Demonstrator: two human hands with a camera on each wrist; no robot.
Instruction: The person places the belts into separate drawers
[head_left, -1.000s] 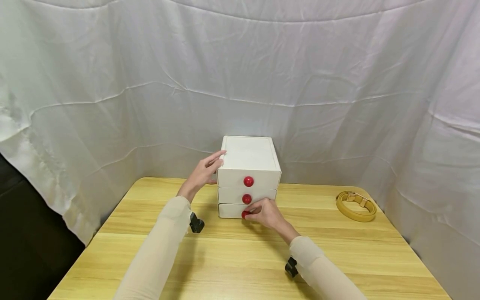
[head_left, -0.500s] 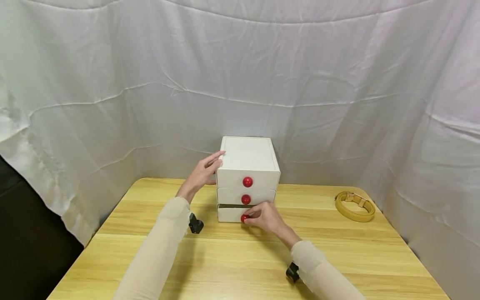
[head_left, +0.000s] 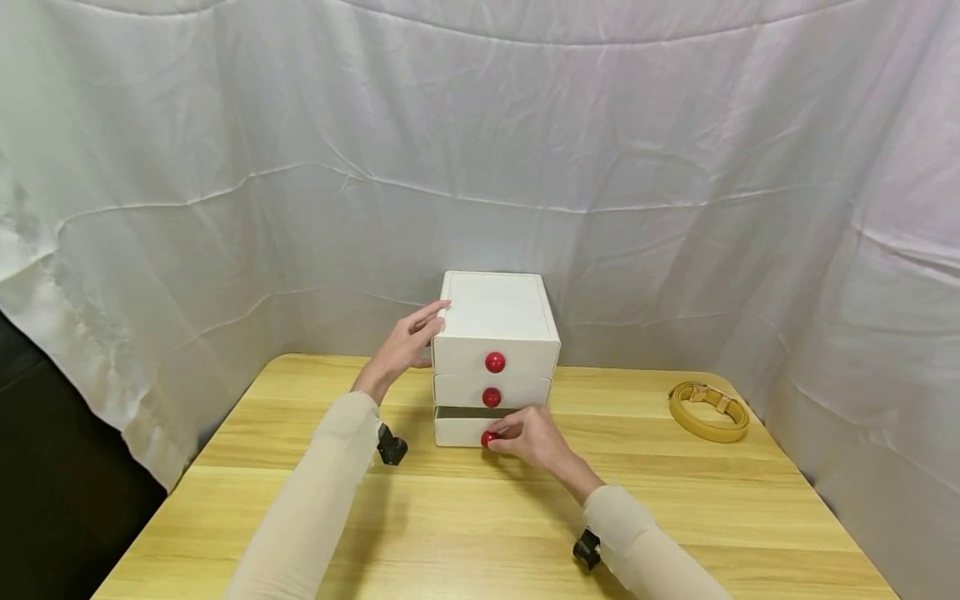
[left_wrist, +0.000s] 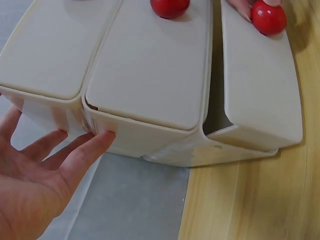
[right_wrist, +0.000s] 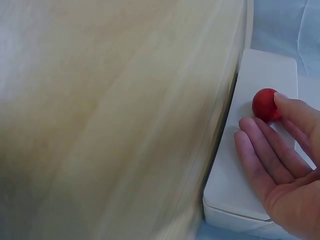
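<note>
Nearest the viewer, two pale sleeves run up over the wooden table [head_left: 480,533], each with a small black wrist camera strapped beneath it. The right hand [head_left: 534,437] sits at the table's centre, its thumb and fingers curled round the red knob [head_left: 488,438] of the bottom drawer [head_left: 459,430]; in the right wrist view a fingertip lies on the knob and the other fingers rest flat on the drawer front. That drawer stands drawn out a little from the white drawer unit [head_left: 495,317], leaving a dark slot along its top edge. What lies inside the slot cannot be seen. In the left wrist view the drawer front juts clear of the middle drawer [left_wrist: 150,65] above it.

Nothing stands between the hand and the knob; the hand itself covers the right half of the bottom drawer front.

The left hand [head_left: 405,346], at about 11 o'clock from the right one, has straight, spread fingers pressed to the unit's left side near its top corner, gripping nothing.

A tan belt [head_left: 708,410], coiled in a loop, lies at 3 o'clock from the unit, well apart, near the table's right edge. Behind everything, at 12 o'clock, hangs a creased white cloth backdrop [head_left: 480,150].
</note>
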